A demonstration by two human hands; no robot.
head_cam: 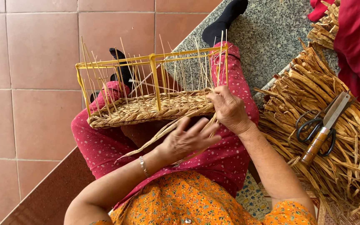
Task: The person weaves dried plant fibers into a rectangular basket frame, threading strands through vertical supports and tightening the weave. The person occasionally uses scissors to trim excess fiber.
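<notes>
Head view, looking down on a seated person's lap. A half-woven basket (146,106) lies across the knees at centre frame: yellow frame bars above, thin upright stakes, and a band of plaited straw along its lower wall. The right hand (229,109), just right of centre, rests against the right end of the woven band, fingers curled and pinching the weaving strand (163,133) at the basket's edge. The left hand (186,141), below centre, is spread wide, fingers fanned and palm flat over the loose run of that strand, which trails toward lower left across the pink dotted trousers (221,160). A silver bracelet (143,166) sits on the left wrist. At the right of the frame a heap of dried straw strips (313,104) lies on the speckled stone ledge (267,37); on it rest black-handled scissors (311,125) and a knife with a wooden handle (323,129), crossing each other, well apart from both hands. Terracotta floor tiles (34,62) fill the left of the frame.
</notes>
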